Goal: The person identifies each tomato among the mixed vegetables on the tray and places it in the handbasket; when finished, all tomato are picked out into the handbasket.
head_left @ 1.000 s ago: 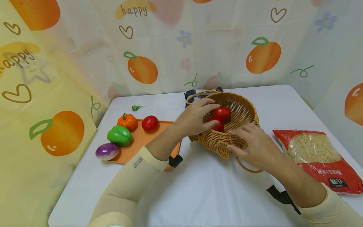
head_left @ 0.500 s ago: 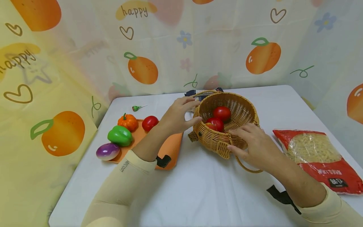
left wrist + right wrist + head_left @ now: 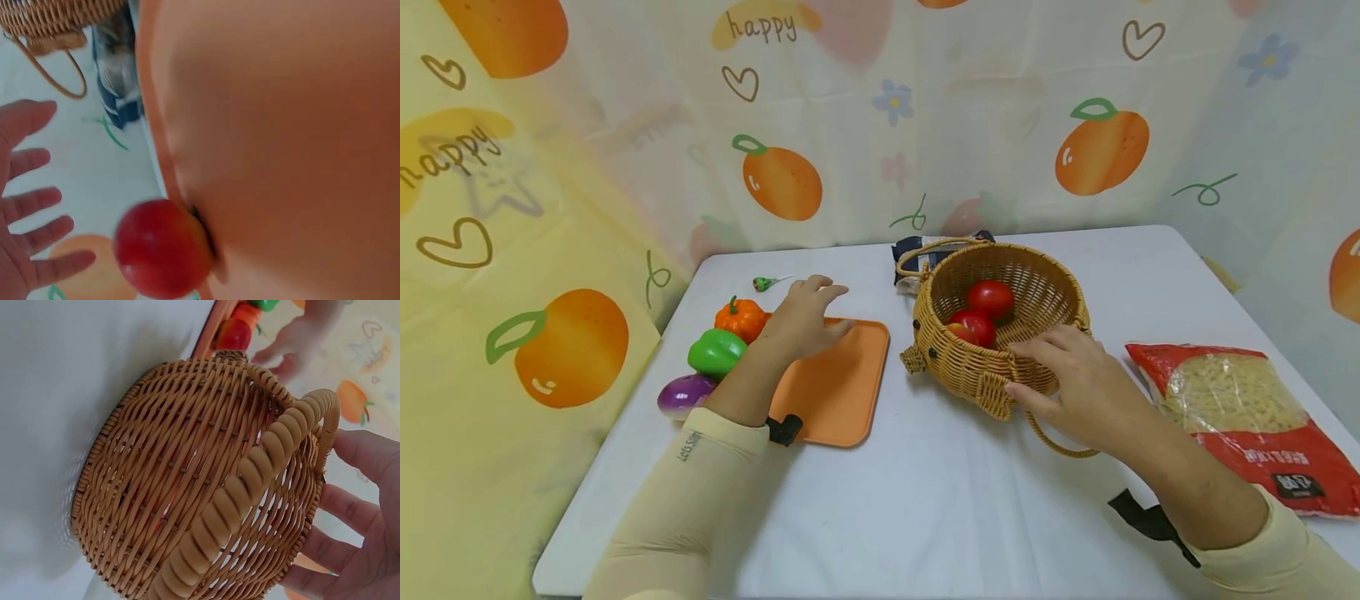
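Observation:
My left hand (image 3: 805, 321) is over the orange tray (image 3: 831, 408), fingers spread and holding nothing. In the left wrist view, a red apple (image 3: 164, 249) sits at the tray's edge, apart from the fingertips; the hand hides it in the head view. My right hand (image 3: 1078, 379) rests at the near rim of a wicker basket (image 3: 962, 375), its fingers extended against the edge. Some fingertips are behind the weave in the right wrist view. Inside the basket lie two red fruits, one farther back (image 3: 990, 298) and one nearer (image 3: 973, 327), which has a yellowish patch.
Along the tray's left side are an orange pumpkin (image 3: 741, 319), a green bell pepper (image 3: 717, 353) and a purple eggplant (image 3: 685, 395). A lollipop (image 3: 765, 283) lies behind them. A dark package (image 3: 910, 247) is behind the basket, and a red pasta bag (image 3: 1247, 425) lies right.
My left hand has moved out of the basket and leftward to above the tray, fingers apart. My right hand has stayed at the basket rim. Both fruits in the basket have kept their places.

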`<state>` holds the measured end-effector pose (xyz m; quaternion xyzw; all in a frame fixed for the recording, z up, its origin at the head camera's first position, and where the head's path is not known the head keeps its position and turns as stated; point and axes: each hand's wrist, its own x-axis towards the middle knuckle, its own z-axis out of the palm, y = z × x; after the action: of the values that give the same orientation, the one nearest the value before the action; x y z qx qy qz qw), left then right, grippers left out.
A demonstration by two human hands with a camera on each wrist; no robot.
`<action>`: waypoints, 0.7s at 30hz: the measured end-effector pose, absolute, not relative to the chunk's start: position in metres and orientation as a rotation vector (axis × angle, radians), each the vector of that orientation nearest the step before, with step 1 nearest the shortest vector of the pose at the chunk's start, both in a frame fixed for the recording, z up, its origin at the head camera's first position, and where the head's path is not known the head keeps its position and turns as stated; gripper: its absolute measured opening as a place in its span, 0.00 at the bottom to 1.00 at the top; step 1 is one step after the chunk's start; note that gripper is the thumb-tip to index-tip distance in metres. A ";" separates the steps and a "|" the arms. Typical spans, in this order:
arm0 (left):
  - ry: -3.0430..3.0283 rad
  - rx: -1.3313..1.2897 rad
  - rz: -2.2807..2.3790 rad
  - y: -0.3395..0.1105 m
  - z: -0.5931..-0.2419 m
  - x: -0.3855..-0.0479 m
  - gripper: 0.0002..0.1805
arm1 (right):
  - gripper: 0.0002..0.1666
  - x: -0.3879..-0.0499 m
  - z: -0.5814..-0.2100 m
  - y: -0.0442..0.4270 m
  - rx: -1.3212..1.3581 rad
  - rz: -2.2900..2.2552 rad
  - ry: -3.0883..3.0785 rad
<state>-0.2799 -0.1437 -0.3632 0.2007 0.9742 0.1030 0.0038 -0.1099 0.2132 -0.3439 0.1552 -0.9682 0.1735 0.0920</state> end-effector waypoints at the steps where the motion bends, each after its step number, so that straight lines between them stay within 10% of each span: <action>1: 3.057 0.593 0.301 -0.147 -0.364 -0.281 0.35 | 0.29 -0.110 -0.344 0.213 0.457 0.513 -2.876; 21: 2.991 0.294 0.163 -0.173 -0.373 -0.286 0.32 | 0.28 -0.110 -0.344 0.213 0.479 0.524 -2.860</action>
<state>-0.2861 -0.1734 -0.3732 0.0976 0.9916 0.0539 0.0659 -0.1097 0.2134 -0.3445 0.1618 -0.9659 0.1770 0.0973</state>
